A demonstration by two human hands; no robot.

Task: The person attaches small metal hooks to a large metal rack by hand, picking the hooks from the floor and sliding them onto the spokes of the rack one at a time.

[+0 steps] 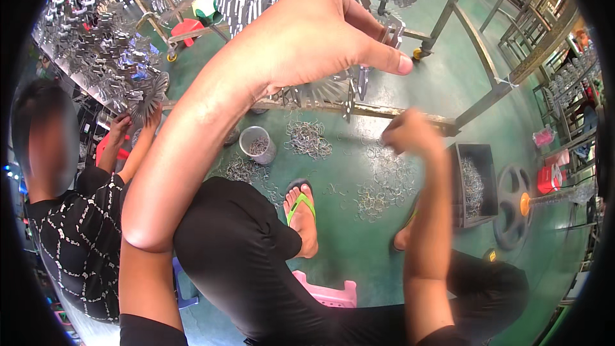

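Observation:
My left hand (320, 41) is raised among hanging grey metal parts, its thumb stretched out to the right and its forefinger bent. A grey metal part (396, 32) shows at the curled fingers, which seem closed on it; the other fingers are hidden behind the hand. Finned metal pieces (328, 91) hang just below the wrist. Lower and to the right, my right hand (413, 131) is in the air with its fingers drawn together. It is slightly blurred, and whatever it may hold cannot be made out. Small wire hooks (387, 182) lie scattered on the floor beneath it.
A metal rack frame (477, 109) on wheels spans the front. On the floor stand a white cup of hooks (257, 145), a dark crate (488, 186) and a grey wheel-shaped base (512, 208). At left, another person (77, 237) handles metal parts. A pink stool (333, 291) is below me.

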